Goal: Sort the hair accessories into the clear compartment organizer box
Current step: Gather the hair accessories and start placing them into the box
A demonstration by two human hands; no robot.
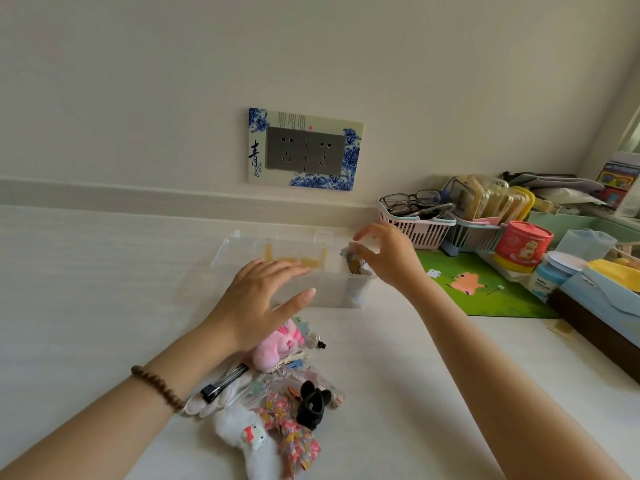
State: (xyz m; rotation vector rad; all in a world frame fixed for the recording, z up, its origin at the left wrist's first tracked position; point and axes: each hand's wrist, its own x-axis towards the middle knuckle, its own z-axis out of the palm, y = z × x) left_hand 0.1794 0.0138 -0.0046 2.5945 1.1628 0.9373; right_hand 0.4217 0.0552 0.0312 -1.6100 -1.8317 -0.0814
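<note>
The clear compartment organizer box stands on the white table near the wall, with yellowish pieces in a back compartment and small items in its right end compartment. My right hand hovers over that right end, fingers pinched on a small pale hair accessory. My left hand is spread, empty, over the box's front edge. A pile of hair accessories lies near me: a pink plush clip, a black claw clip, a floral bow, a white plush piece.
Pink and teal baskets with glasses and packets stand at the back right. A green cartoon mat, a red tub and boxes crowd the right side. A double wall socket is above the box.
</note>
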